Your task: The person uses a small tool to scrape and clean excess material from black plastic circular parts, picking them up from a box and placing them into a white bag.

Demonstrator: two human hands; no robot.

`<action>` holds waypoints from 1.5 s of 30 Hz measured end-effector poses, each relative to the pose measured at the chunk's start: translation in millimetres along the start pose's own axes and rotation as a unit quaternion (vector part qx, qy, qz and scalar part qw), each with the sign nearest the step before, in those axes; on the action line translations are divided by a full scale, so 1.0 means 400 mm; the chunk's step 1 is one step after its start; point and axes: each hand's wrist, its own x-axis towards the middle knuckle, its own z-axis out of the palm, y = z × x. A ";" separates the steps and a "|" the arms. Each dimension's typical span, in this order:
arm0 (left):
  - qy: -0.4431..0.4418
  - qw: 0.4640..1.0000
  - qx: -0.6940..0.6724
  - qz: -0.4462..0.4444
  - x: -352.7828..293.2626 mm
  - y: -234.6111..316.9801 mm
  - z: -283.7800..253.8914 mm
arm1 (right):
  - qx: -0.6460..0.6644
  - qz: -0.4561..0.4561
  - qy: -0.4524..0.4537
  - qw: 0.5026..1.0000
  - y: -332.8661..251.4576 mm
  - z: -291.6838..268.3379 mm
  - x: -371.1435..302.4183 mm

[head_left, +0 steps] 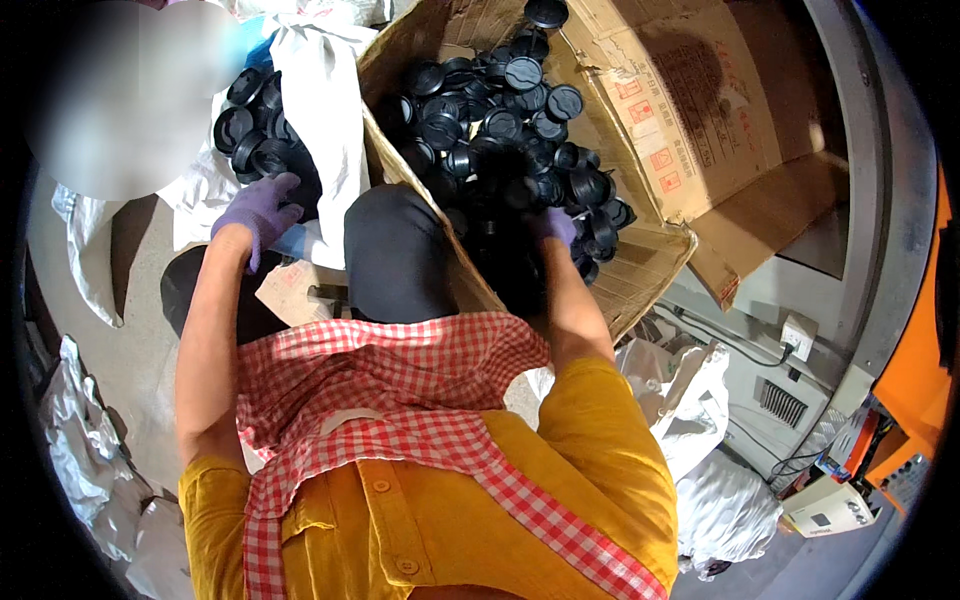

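My left hand (pixel 262 215), in a purple glove, rests at the near edge of a pile of round black plastic lids (pixel 268 154) inside a white sack (pixel 322 100). Its thumb and fingers are apart, and I see nothing gripped in them. My right hand (pixel 553 228), gloved the same way, reaches into an open cardboard box (pixel 610 270) among many more black lids (pixel 500 123). Its fingers are mostly hidden by the lids and dark shadow, so whether it holds one cannot be seen. The box leans toward my knee (pixel 398 250).
Another cardboard carton (pixel 700 110) stands right of the box. White plastic bags (pixel 690 400) lie at my right, with crumpled ones (pixel 95 450) at far left. A power adapter (pixel 798 335) with cables sits beside a grey panel. Blur covers the upper left.
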 end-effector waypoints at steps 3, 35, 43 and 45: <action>0.005 1.000 -0.026 -0.002 -0.009 -0.004 -0.003 | -0.008 -0.097 0.023 0.995 -0.062 -0.007 -0.149; 0.254 0.847 0.002 0.468 -0.617 -0.065 -0.192 | 0.383 -0.609 -0.534 0.444 -0.019 -0.282 -0.752; 0.374 0.869 -0.001 0.325 -0.460 0.094 0.079 | 0.795 -0.430 -0.152 0.400 -0.205 -0.269 -0.850; 0.324 0.873 -0.105 0.350 -0.407 0.127 0.183 | 0.793 -0.466 -0.119 0.375 -0.226 -0.288 -0.829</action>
